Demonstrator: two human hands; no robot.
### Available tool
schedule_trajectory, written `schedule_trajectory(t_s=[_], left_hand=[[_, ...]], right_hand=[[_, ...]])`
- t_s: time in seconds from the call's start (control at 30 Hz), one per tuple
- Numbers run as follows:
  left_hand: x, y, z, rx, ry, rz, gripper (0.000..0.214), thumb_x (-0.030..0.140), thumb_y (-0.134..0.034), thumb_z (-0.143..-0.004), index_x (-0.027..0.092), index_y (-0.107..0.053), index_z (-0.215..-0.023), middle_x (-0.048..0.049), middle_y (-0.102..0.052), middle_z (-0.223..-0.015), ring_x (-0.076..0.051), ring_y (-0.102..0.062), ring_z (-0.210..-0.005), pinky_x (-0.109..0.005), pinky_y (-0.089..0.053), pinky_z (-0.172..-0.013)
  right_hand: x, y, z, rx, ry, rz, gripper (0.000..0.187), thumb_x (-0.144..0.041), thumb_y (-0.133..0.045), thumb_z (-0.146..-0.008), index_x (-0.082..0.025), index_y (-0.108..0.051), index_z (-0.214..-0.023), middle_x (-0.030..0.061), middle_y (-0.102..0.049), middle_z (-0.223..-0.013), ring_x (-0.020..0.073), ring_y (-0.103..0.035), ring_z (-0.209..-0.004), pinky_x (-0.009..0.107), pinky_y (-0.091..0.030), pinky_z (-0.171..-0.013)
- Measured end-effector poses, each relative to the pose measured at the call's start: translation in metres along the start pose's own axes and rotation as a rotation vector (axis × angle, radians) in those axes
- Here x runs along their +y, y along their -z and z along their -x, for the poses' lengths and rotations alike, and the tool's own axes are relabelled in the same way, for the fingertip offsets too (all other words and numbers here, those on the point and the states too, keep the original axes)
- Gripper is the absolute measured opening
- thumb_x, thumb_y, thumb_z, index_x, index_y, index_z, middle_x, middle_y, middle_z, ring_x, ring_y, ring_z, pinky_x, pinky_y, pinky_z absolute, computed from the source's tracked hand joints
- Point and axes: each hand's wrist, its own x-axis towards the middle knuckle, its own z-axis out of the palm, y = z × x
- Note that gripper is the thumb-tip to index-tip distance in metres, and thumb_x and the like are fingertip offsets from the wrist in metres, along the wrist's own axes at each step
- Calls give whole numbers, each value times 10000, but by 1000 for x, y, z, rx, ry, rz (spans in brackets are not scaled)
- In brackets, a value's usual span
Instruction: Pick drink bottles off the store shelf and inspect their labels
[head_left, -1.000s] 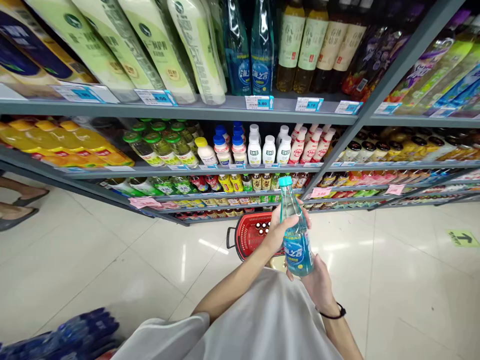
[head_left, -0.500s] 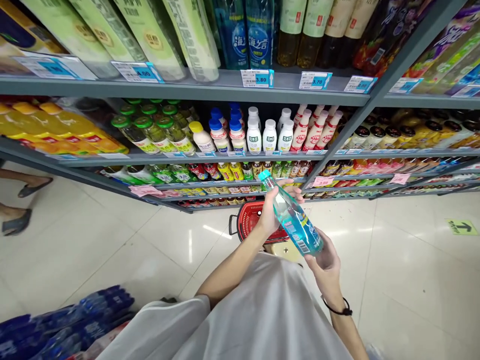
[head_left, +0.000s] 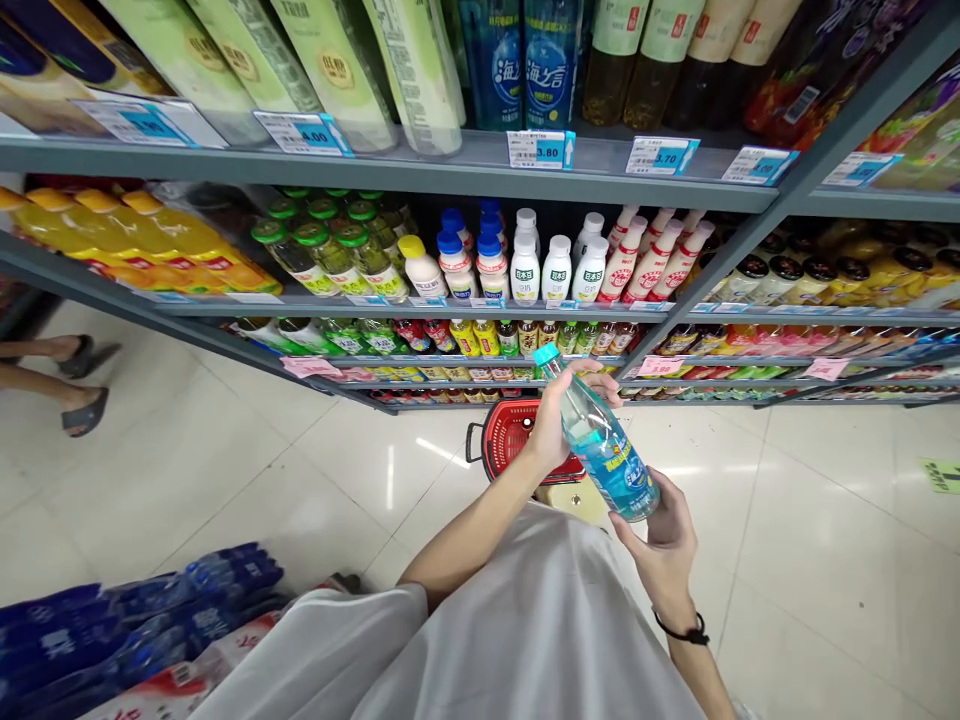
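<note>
Nearest the wearer, a white shirt [head_left: 525,620] fills the lower frame, with shrink-wrapped packs of blue bottles [head_left: 135,610] stacked on the floor [head_left: 825,560] at the lower left.

The right hand [head_left: 664,545], a black band [head_left: 684,632] at its wrist, cups the base of a blue bottle [head_left: 607,460]; its grip is closed around the bottom end, thumb on one side, fingers on the other.

The blue bottle is held in the air in front of the body, tilted, with its teal cap pointing up and left. The left hand [head_left: 555,430] wraps the upper body below the neck; its grip is closed on the bottle.

Just beyond the hands, a red basket [head_left: 504,432] stands on the floor, partly hidden by the left forearm.

Further back, grey shelves [head_left: 420,172] carry rows of drinks. White bottles [head_left: 556,270] stand on the middle level. Matching blue bottles [head_left: 551,60] stand on the upper level above a price tag [head_left: 536,148].

At the far left, another person's sandalled feet [head_left: 79,385] stand on the floor.
</note>
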Motion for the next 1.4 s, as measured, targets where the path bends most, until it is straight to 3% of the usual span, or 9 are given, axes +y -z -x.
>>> schedule_trajectory(t_s=[0.43, 0.6, 1.07, 1.4], left_hand=[[-8, -8, -5, -10, 38, -6, 400, 559, -693, -882, 174, -707, -989, -72, -744, -899, -209, -714, -810, -358, -579, -842], [-7, -11, -5, 12, 51, -7, 404, 558, -695, -873, 169, -705, -981, -65, -740, -875, -206, -719, -784, -346, -578, -830], [-7, -8, -1, -4, 27, -75, 401, 572, -669, -859, 175, -666, -919, -63, -705, -787, -254, -734, -868, -370, -565, -846], [-7, -3, 2, -13, 21, -93, 380, 554, -673, -874, 176, -679, -914, -52, -694, -785, -227, -719, -820, -352, -562, -833]], right_hand=[[0, 6, 1, 0, -2, 20, 685, -150, -882, -784, -260, -614, -1405, 105, -642, -1303, 204, -680, -1123, 307, -618, -918], [1, 7, 1, 0, -14, 38, 661, -182, -881, -794, -236, -607, -1393, 118, -656, -1283, 230, -693, -1102, 355, -625, -907], [5, 10, 7, -33, -37, 96, 682, -215, -909, -768, -224, -590, -1371, 129, -641, -1289, 244, -693, -1118, 376, -614, -911], [4, 5, 12, -16, -46, 125, 671, -277, -915, -766, -202, -580, -1342, 147, -655, -1259, 250, -699, -1088, 378, -633, -856]])
